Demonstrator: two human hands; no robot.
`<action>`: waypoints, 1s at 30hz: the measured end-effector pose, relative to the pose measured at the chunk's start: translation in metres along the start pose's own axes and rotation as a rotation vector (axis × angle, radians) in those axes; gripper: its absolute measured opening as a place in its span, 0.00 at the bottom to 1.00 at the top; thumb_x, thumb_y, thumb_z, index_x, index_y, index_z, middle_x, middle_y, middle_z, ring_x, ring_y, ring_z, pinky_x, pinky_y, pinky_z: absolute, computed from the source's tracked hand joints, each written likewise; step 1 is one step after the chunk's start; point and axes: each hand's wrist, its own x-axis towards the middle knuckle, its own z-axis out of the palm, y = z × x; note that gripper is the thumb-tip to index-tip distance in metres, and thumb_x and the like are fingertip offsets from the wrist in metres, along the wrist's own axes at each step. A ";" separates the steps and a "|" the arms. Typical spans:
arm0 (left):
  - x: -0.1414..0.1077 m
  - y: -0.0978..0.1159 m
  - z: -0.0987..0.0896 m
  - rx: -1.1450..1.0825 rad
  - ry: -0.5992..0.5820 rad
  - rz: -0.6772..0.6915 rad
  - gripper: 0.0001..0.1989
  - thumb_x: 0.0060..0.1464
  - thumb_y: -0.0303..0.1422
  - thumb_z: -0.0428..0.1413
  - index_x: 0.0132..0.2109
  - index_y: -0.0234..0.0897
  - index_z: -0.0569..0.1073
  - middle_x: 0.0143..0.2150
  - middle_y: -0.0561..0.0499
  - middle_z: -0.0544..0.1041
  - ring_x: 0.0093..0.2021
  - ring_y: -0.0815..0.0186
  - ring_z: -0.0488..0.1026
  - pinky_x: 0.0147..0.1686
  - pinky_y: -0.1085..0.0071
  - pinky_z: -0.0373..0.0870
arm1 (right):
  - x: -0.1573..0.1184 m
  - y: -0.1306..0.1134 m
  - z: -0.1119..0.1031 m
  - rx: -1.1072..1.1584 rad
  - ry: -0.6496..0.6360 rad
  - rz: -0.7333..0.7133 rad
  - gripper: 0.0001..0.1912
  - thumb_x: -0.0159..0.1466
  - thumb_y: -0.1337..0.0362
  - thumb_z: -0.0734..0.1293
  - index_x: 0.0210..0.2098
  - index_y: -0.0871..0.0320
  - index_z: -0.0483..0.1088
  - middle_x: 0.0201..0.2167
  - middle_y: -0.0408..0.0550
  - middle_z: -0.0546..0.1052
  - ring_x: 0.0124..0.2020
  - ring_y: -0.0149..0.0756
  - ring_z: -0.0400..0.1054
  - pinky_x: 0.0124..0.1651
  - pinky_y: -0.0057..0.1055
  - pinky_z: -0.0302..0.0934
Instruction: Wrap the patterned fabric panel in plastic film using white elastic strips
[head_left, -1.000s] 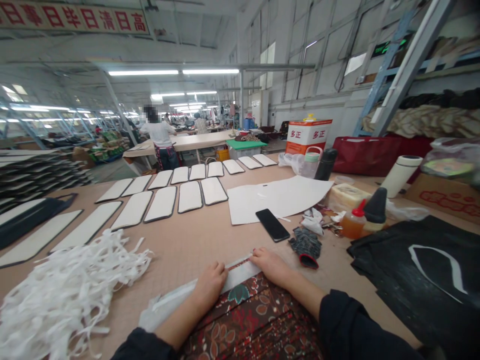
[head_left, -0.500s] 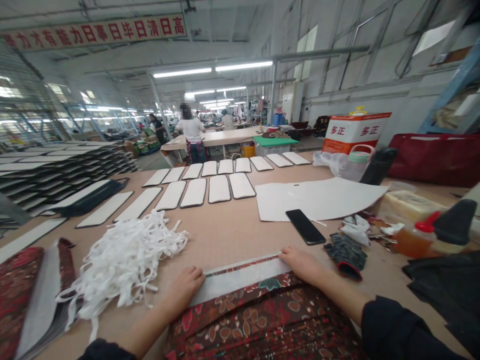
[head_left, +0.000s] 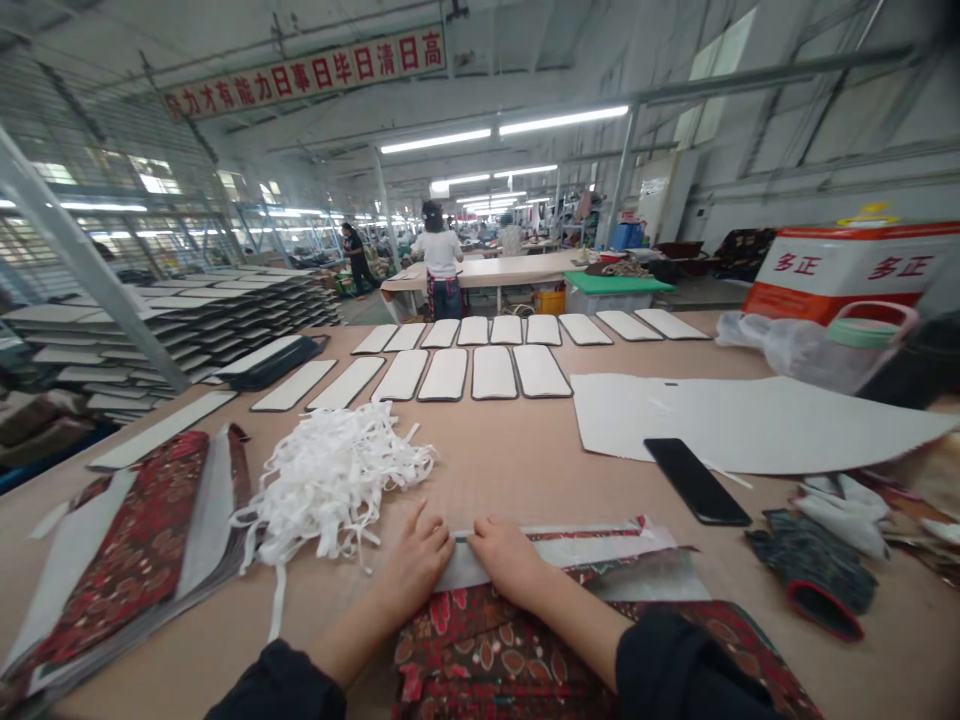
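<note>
Dark red floral fabric with a pale backing lies at the table's near edge, its far border folded over into a narrow strip. My left hand grips the strip's left end, fingers bent over the edge. Close beside it, my right hand has its fingers curled and pressed together on the same fold. To the right of my hands, the border stands partly lifted and shows its pale side. A tangled heap of white tape strips lies just beyond my left hand.
More floral fabric pieces are stacked at left. White dark-edged panels stand in rows farther back. At right are a white sheet, a black phone and a dark glove. A person stands at another table.
My right hand has moved left along the folded border, close to my left hand. The border's right part now stands loose. The view has turned left.
</note>
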 end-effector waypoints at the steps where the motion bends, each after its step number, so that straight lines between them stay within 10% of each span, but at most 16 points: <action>1: -0.004 -0.001 0.000 0.000 0.014 -0.007 0.09 0.58 0.28 0.46 0.42 0.39 0.69 0.37 0.52 0.71 0.48 0.64 0.62 0.59 0.52 0.38 | 0.002 0.000 0.001 -0.003 -0.004 0.006 0.11 0.61 0.72 0.56 0.36 0.62 0.69 0.37 0.54 0.69 0.42 0.40 0.61 0.43 0.32 0.57; 19: -0.016 -0.010 0.019 -0.258 -0.028 -0.342 0.11 0.55 0.27 0.47 0.43 0.42 0.70 0.38 0.51 0.70 0.40 0.64 0.65 0.40 0.67 0.60 | 0.015 -0.009 0.021 -0.104 0.147 -0.254 0.12 0.62 0.69 0.58 0.46 0.62 0.63 0.39 0.51 0.67 0.41 0.40 0.59 0.41 0.34 0.55; 30: -0.018 -0.012 0.014 -0.293 -0.048 -0.291 0.09 0.55 0.28 0.48 0.39 0.41 0.72 0.37 0.50 0.70 0.40 0.64 0.65 0.42 0.66 0.60 | 0.014 0.003 -0.001 0.025 -0.058 0.147 0.10 0.59 0.73 0.57 0.36 0.62 0.69 0.37 0.55 0.70 0.41 0.40 0.63 0.39 0.31 0.57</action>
